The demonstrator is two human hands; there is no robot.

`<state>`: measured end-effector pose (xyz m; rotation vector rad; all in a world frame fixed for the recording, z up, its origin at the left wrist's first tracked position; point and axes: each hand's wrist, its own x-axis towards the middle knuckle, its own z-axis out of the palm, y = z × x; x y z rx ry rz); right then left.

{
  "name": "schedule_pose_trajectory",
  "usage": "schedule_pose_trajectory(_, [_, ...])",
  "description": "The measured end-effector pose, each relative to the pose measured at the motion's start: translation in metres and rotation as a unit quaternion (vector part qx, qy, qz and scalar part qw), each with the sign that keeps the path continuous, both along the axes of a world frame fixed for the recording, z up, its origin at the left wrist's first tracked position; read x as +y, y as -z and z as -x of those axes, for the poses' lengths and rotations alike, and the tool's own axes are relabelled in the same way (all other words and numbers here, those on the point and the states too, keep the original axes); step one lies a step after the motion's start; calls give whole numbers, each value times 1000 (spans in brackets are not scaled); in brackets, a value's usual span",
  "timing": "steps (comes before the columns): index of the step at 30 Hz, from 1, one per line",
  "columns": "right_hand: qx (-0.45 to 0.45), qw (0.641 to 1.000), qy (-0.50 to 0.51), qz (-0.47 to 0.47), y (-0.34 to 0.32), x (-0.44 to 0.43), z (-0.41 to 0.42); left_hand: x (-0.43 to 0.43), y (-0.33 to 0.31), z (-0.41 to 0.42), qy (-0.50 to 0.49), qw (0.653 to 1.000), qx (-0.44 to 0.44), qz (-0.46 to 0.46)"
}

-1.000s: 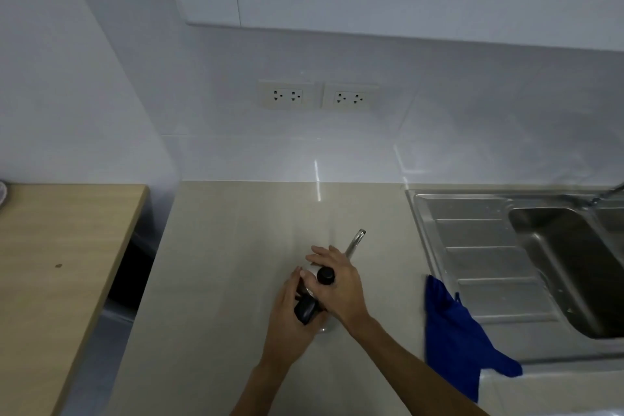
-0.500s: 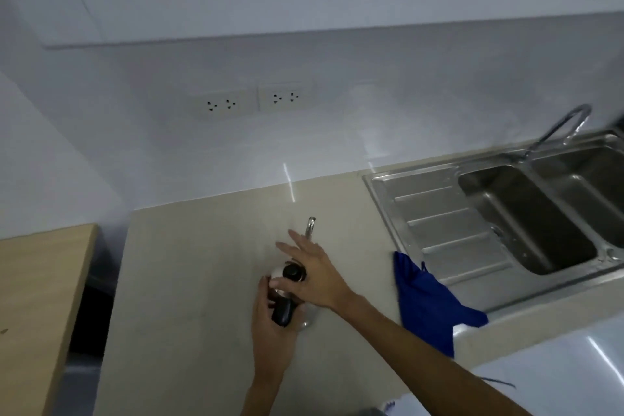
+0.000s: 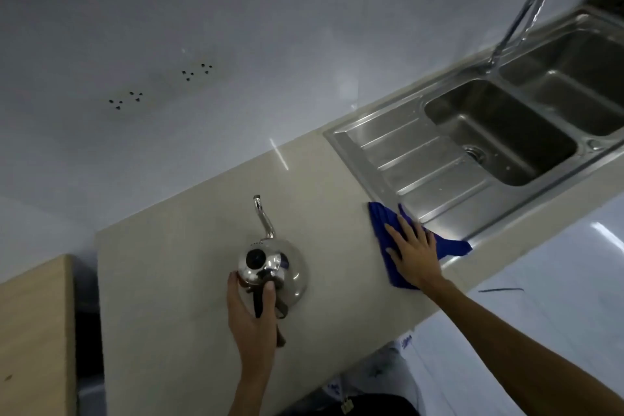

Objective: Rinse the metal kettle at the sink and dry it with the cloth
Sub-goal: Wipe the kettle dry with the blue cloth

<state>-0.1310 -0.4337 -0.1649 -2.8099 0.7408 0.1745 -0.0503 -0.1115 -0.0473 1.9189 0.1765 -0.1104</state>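
A shiny metal kettle (image 3: pixel 283 267) with a black lid knob and a thin curved spout stands on the beige countertop (image 3: pixel 175 263). My left hand (image 3: pixel 251 317) grips its dark handle at the near side. To the right, a blue cloth (image 3: pixel 383 230) lies at the countertop's edge, partly over the sink's drainboard. My right hand (image 3: pixel 413 252) lies flat on the cloth with fingers spread. The steel sink (image 3: pixel 422 111) with two basins and a curved faucet (image 3: pixel 516 24) is at the far right.
A white tiled wall with two double power sockets (image 3: pixel 162 86) runs behind the counter. A wooden surface (image 3: pixel 33 331) sits lower at the left, with a dark gap between it and the counter. White cabinet fronts (image 3: pixel 557 280) are below on the right.
My right hand left the kettle's lid and moved right onto the blue cloth. My left hand stayed on the handle. The view swung right, bringing the sink and faucet into sight.
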Motion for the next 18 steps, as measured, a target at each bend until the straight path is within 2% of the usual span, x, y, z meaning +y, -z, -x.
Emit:
schedule_pose_trajectory(4, [-43, 999, 14, 28, 5, -4, -4, 6, -7, -13, 17, 998, -28, -56])
schedule_pose_trajectory(9, [-65, 998, -7, 17, 5, -16, -13, -12, -19, -33, 50, 994, -69, -65])
schedule_pose_trajectory(13, [-133, 986, 47, -86, -9, -9, -24, -27, -20, -43, 60, 993, -74, -77])
schedule_pose_trajectory(16, [-223, 955, 50, -189, -17, 25, -31, -29, -19, -50, 63, 990, -77, -97])
schedule_pose_trajectory(18, [-251, 928, 35, -271, -22, 59, -38, -30, -20, -54, 65, 990, -72, -105])
